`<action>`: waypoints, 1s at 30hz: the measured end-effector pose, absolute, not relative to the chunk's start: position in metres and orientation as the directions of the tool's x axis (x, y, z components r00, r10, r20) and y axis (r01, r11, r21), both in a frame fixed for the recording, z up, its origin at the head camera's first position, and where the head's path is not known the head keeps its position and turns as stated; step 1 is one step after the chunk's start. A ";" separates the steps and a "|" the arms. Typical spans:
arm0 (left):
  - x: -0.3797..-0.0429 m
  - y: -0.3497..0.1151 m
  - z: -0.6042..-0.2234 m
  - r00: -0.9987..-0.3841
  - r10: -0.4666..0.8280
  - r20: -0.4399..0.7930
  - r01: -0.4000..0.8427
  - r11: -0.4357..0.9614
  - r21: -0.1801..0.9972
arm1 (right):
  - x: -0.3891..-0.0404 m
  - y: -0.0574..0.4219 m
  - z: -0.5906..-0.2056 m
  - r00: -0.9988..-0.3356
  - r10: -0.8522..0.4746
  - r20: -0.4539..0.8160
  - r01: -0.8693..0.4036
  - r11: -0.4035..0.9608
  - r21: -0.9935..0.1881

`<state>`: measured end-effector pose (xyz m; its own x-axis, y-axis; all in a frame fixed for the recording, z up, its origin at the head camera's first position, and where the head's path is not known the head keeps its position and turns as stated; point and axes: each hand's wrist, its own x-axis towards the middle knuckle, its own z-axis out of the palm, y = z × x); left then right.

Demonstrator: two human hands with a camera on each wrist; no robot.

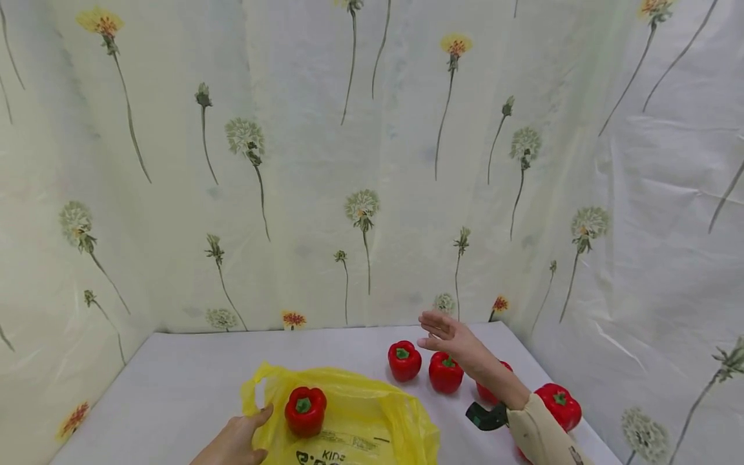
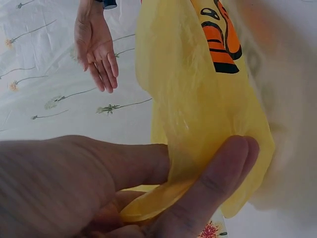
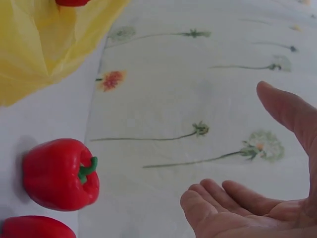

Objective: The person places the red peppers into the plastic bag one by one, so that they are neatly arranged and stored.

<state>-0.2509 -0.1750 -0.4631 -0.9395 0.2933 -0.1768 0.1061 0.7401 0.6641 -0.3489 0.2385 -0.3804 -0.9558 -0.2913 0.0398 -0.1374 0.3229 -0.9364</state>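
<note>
Left hand [image 1: 239, 440]: pinches bag [image 1: 354, 389]
Right hand [image 1: 456, 339]: wide, raised near red peppers [image 1: 404, 363]
Bag: one pepper [image 1: 305, 416], inside or atop unclear

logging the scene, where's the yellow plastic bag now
In the head view, the yellow plastic bag is at bottom centre, its left side held by the left hand, with red bell peppers behind and right of it.
</note>
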 end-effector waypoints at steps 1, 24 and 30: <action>-0.250 -0.176 -0.462 -0.936 0.306 -0.172 0.117 0.734 0.670 | -0.349 0.237 -0.382 -0.956 -0.290 0.032 -0.126 0.314 -0.941; -0.240 -0.164 -0.443 -0.944 0.275 -0.180 0.092 0.747 0.659 | -0.371 0.214 -0.438 -0.985 -0.173 -0.025 -0.049 0.411 -0.910; -0.271 -0.184 -0.495 -0.933 0.296 -0.203 0.110 0.774 0.623 | -0.373 0.213 -0.446 -0.988 -0.156 -0.006 -0.062 0.425 -0.903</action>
<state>-0.2709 -0.1836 -0.4947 -0.9334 0.2962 -0.2026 0.1105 0.7744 0.6230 -0.3726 0.2132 -0.4462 -0.9878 -0.1557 -0.0055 -0.0620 0.4255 -0.9028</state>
